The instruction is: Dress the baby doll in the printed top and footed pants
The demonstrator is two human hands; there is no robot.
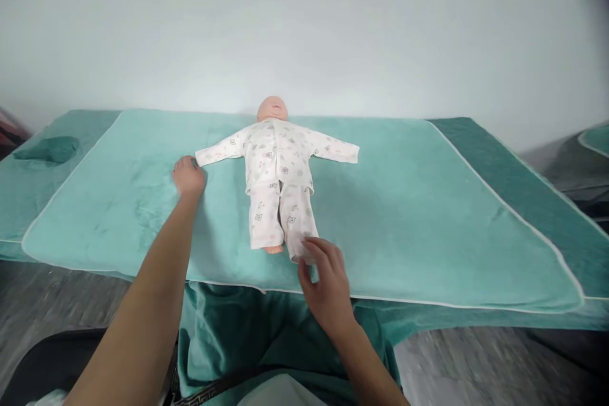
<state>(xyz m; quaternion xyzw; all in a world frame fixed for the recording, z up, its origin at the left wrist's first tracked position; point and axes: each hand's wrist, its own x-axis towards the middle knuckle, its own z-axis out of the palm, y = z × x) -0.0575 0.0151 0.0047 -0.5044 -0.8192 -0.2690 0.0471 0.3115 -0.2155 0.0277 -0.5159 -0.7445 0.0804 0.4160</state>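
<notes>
A baby doll (273, 108) lies on its back on a light green mat, its head toward the wall. It wears a white printed long-sleeved top (278, 152) and matching trousers (264, 216), sleeves spread to both sides. At the left sleeve's end, my left hand (189, 176) has its fingers curled against the cuff, seemingly pinching it; the fingertips are partly hidden. My right hand (326, 276) is by the hem of the right trouser leg, thumb and fingers apart, fingertips touching the cloth. One bare foot (273, 248) shows below the left trouser leg.
The light green mat (428, 228) with white piping covers a darker green bed cover (518, 177). A small green cushion (47, 149) lies at the far left. Behind the bed rises a white wall (304, 38). Green cloth (238, 323) hangs at the front edge near my lap.
</notes>
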